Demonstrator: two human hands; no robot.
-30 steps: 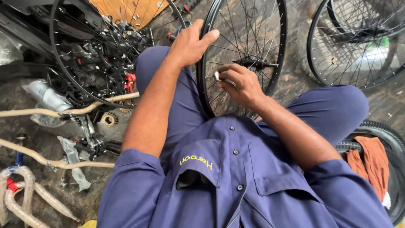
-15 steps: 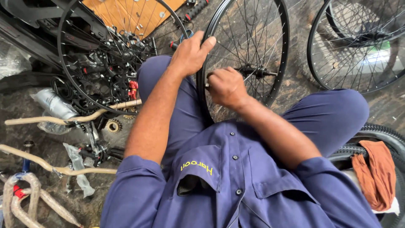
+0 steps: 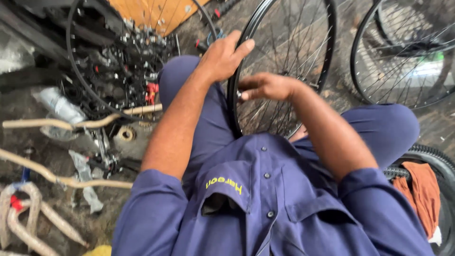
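Left hand (image 3: 222,57) grips wheel (image 3: 327,57) rim at top; right hand (image 3: 268,86) pinches sth small, maybe a nipple, just inside rim.

1. A second spoked wheel (image 3: 407,57) stands at the upper right.
2. An orange rag (image 3: 422,194) lies well below that wheel, draped on a black tyre (image 3: 438,159).
3. Far left of that wheel, a heap of dark metal parts (image 3: 118,61) sits behind pale hoses (image 3: 61,124).
4. A toothed sprocket (image 3: 126,134) lies just under the heap.

Blue short-sleeved work shirt (image 3: 265,204), buttoned front, flapped chest pockets, yellow lettering; matching blue trousers (image 3: 379,128).
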